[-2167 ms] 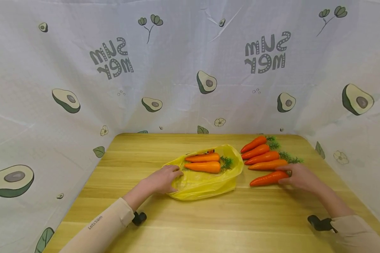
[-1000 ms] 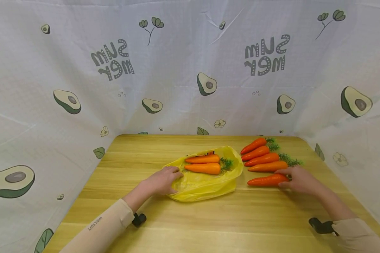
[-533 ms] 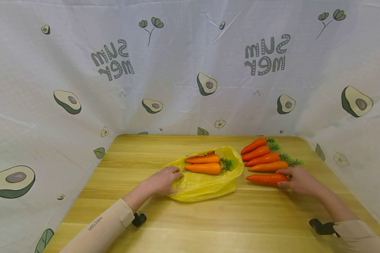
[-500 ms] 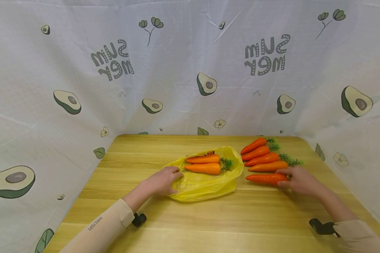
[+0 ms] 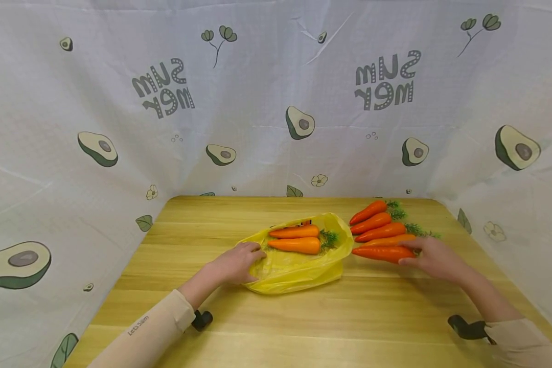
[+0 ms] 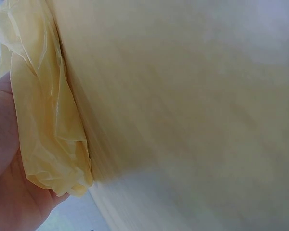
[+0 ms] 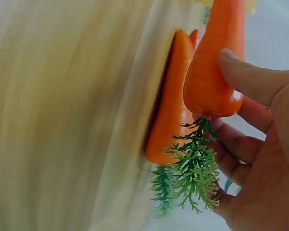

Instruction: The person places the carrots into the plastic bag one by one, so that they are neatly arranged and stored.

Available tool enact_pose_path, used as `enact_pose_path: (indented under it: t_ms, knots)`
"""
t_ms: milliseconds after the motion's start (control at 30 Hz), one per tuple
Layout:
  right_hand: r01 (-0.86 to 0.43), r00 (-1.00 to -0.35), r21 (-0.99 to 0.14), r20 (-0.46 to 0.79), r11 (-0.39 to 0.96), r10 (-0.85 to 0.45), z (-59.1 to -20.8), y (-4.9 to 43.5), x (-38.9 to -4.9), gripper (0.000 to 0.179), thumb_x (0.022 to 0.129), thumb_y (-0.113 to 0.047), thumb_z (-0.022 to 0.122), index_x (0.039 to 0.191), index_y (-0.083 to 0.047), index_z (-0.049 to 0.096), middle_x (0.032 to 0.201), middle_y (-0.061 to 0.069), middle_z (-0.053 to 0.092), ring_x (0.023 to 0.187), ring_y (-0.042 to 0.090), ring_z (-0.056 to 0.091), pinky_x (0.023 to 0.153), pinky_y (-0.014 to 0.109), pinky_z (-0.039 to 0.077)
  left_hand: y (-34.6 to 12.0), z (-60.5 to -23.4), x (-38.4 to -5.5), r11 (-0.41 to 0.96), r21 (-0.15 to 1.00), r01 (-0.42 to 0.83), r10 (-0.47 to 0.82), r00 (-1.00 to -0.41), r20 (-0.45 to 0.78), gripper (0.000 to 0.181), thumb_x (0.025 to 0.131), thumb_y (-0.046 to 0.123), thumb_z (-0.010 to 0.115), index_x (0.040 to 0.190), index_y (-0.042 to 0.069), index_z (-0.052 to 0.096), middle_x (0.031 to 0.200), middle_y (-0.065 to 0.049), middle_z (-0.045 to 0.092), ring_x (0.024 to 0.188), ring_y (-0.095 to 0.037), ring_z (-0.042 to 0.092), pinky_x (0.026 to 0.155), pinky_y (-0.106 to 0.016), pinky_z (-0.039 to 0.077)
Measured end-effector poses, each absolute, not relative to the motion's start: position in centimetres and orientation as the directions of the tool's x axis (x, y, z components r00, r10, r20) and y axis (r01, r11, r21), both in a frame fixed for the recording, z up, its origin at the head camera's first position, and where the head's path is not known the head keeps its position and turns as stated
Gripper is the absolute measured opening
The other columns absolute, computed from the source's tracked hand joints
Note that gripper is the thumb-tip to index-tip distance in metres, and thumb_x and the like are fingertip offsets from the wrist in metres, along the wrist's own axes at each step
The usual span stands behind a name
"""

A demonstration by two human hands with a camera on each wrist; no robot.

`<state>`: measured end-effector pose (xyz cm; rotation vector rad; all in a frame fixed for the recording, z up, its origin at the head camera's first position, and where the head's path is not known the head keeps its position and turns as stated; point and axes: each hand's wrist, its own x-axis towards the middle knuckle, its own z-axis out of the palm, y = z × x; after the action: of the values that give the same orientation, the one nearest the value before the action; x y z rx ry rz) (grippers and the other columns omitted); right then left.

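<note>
My right hand [image 5: 434,259] pinches an orange carrot [image 5: 378,252] by its thick end, thumb on one side and fingers on the other. The right wrist view shows that carrot [image 7: 214,67] raised off the table, its feathery green top [image 7: 195,168] hanging free beside the palm. Its tip points left, close to the rim of a yellow plastic bag [image 5: 299,278]. At the bag's left end, my left hand [image 5: 239,262] holds the crumpled edge between thumb and fingers. Two carrots [image 5: 299,245] with green tops lie side by side in the bag.
Several more carrots lie in a fanned row at the right of the wooden table [image 5: 276,327], the nearest carrot [image 5: 386,240] partly overlapped by the held one. A white avocado-print curtain [image 5: 257,102] stands behind and at both sides. Black wrist cameras [image 5: 466,327] sit at the sleeves.
My right hand has lifted the carrot and swung its tip leftward and away from me, closer to the row and the bag. My left hand and the bag have stayed put.
</note>
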<state>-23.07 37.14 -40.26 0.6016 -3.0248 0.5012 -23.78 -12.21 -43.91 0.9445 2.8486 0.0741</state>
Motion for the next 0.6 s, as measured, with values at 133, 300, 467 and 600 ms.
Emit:
enact_pose_path:
  t_ms: [133,300,467,600]
  knots:
    - [-0.392,-0.920,-0.284,0.102,0.875,-0.379,-39.6,36.7,-23.0,0.055,0.084,-0.032,0.081,0.122,0.007,0.069,0.091,0.016,0.072,0.071,0.014,0.051,0.064,0.032,0.047,-12.2,-44.0,-23.8,0.802,0.084,0.592,0.598,-0.793,-0.115,0.064,0.090,0.042,0.076,0.144,0.015,0.055,0.150,-0.012,0.048,0.142,-0.030,0.043,0.119,-0.047,0.035]
    - [-0.404,-0.915,-0.279,0.121,0.871,-0.386,-38.8,36.4,-23.1,0.052,0.085,-0.032,0.081,0.119,0.006,0.070,0.109,0.022,0.073,0.081,0.019,0.057,0.072,0.041,0.052,-12.3,-43.9,-23.9,0.800,0.086,0.593,0.600,-0.792,-0.114,0.064,0.090,0.041,0.075,0.144,0.015,0.055,0.150,-0.012,0.048,0.142,-0.030,0.043,0.120,-0.047,0.034]
    - [-0.409,-0.913,-0.296,0.132,0.863,-0.387,-37.9,36.4,-23.0,0.054,0.085,-0.030,0.081,0.120,0.010,0.068,0.113,0.028,0.070,0.093,0.033,0.068,0.078,0.049,0.057,-12.3,-43.9,-23.9,0.800,0.086,0.594,0.600,-0.792,-0.112,0.064,0.090,0.041,0.076,0.143,0.014,0.055,0.150,-0.012,0.048,0.142,-0.030,0.043,0.120,-0.047,0.034]
    - [-0.401,-0.916,-0.300,0.124,0.865,-0.382,-36.9,36.4,-22.8,0.057,0.087,-0.032,0.079,0.123,0.010,0.067,0.119,0.033,0.067,0.107,0.051,0.064,0.087,0.063,0.053,-12.3,-44.0,-23.9,0.800,0.087,0.594,0.600,-0.792,-0.112,0.064,0.089,0.042,0.076,0.143,0.014,0.055,0.150,-0.012,0.048,0.142,-0.030,0.043,0.120,-0.047,0.034]
